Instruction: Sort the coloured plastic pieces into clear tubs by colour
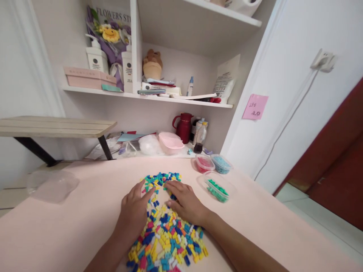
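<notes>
Tabletop (93, 211), left hand (133, 209), right hand (185, 201), colourful bricks (170, 241)

Sm. multicol. bricks (164, 237), loose, lg. near patch (172, 245), smaller far patch (161, 176), on pink tbl. (85, 223)

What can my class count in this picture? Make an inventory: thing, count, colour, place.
bricks: too many to count, mixed, table middle
tubs: three, clear, holding red, blue, green pieces, table's right
table: one, pale pink, beneath
plastic item: one, clear, table's left
stand: one, pale wood, black legs, left
jug: one, dark red, behind table
plastic container: one, pink, beside jug
bottles: several, mixed, right of jug
shelves: several, white, behind table
pump bottles: two, white, shelf left
box: one, pink, before them
bouquet: one, purple and yellow, behind them
ornament: one, brown, shelf middle
note: one, pink, right-hand panel
socket: one, white, right wall
left grip: one, bare, bricks' left edge
right grip: one, bare, bricks' right edge
</notes>
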Action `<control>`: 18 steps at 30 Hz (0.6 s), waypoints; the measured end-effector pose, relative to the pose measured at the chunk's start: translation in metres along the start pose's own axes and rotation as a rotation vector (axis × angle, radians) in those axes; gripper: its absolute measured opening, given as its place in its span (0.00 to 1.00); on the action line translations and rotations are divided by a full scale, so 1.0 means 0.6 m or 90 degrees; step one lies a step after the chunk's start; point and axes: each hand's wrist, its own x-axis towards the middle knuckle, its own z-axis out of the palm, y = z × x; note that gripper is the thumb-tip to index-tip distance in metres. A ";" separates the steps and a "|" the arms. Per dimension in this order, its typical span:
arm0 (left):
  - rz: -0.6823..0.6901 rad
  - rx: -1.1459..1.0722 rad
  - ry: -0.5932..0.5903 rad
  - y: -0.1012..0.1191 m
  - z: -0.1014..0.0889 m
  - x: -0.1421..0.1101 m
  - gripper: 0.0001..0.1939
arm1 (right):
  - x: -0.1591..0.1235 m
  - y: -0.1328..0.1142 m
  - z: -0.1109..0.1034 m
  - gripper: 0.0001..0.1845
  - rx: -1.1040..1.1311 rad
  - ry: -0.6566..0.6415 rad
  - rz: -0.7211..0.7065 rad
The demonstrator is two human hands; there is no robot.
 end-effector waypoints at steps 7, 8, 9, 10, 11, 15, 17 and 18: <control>0.040 -0.022 0.002 0.004 -0.009 0.001 0.35 | -0.003 0.004 -0.006 0.18 0.070 0.020 -0.027; 0.043 -0.034 0.006 0.005 -0.010 0.002 0.34 | -0.003 0.006 -0.005 0.18 0.074 0.025 -0.031; 0.043 -0.046 0.007 0.005 -0.011 0.003 0.34 | -0.003 0.008 -0.004 0.18 0.075 0.029 -0.033; 0.042 -0.057 0.009 0.005 -0.011 0.004 0.33 | -0.003 0.010 -0.003 0.18 0.075 0.031 -0.036; 0.042 -0.069 0.011 0.004 -0.012 0.005 0.33 | -0.003 0.012 -0.001 0.18 0.073 0.032 -0.040; 0.059 -0.127 0.053 -0.005 -0.011 0.009 0.28 | 0.002 0.017 0.002 0.17 0.066 0.037 -0.069; 0.053 -0.162 0.104 -0.012 -0.009 0.010 0.26 | 0.003 0.016 0.001 0.17 0.057 0.044 -0.073; 0.044 -0.178 0.132 -0.015 -0.009 0.010 0.25 | 0.003 0.015 0.000 0.17 0.051 0.048 -0.074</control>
